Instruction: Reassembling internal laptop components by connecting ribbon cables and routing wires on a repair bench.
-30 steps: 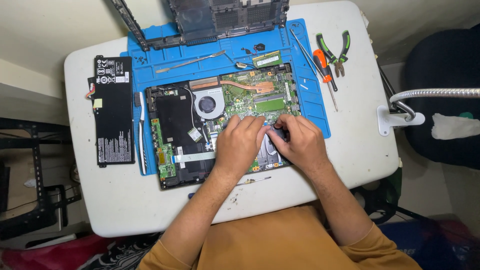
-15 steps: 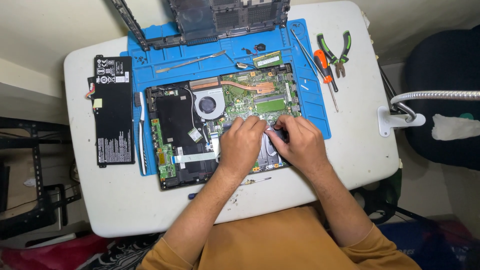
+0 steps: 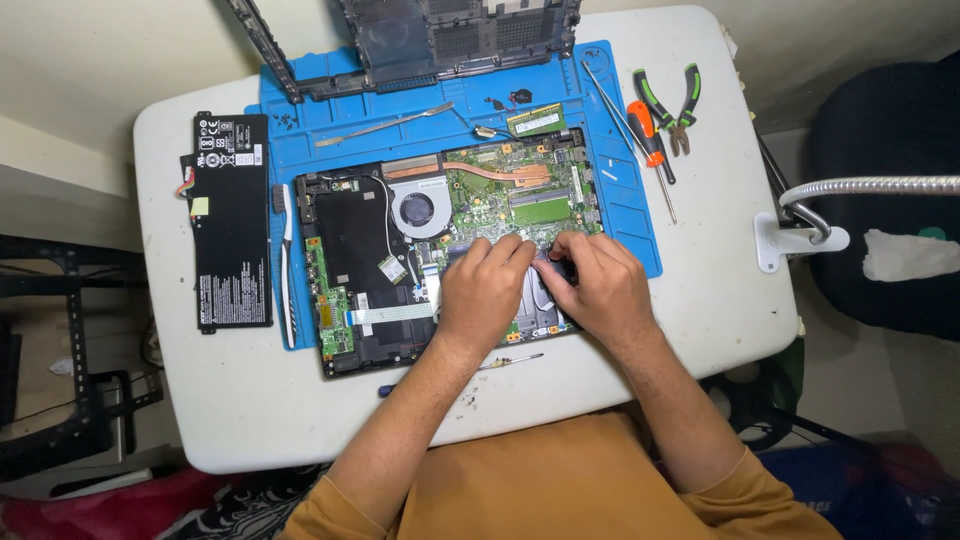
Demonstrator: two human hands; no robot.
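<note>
Opened laptop chassis [image 3: 440, 260] lying base-up on a blue work mat [image 3: 620, 190], which covers the middle of the white counter [image 3: 250, 410] and seemingly serves to keep loose parts from rolling off; both hands meet over the lower right part of the exposed board. Left hand [image 3: 488, 290] lies knuckles-up, fingers curled down onto the board just right of the cooling fan [image 3: 418, 210]; right hand [image 3: 598, 285] sits close beside it, fingertips pressing on a small dark part [image 3: 560, 268] at the board's lower right. Each grip looks clenched around something small, yet the backs of the hands hide the fingertips, so what is pinched, if anything, cannot be told. The removed black battery pack [image 3: 232, 225] lies flat off the mat's left edge, well apart from the board; the detached bottom cover [image 3: 440, 40] is propped at the far edge, out of the way. Hand tools are kept within reach of the right hand: an orange-handled screwdriver [image 3: 650, 145] and green-handled pliers [image 3: 670, 105] to the upper right; a thin metal pry tool [image 3: 385, 125] rests on the mat above the chassis; a spare memory module [image 3: 535, 120] lies near it; a small driver [image 3: 510, 362] sits on the counter just under the wrists.
</note>
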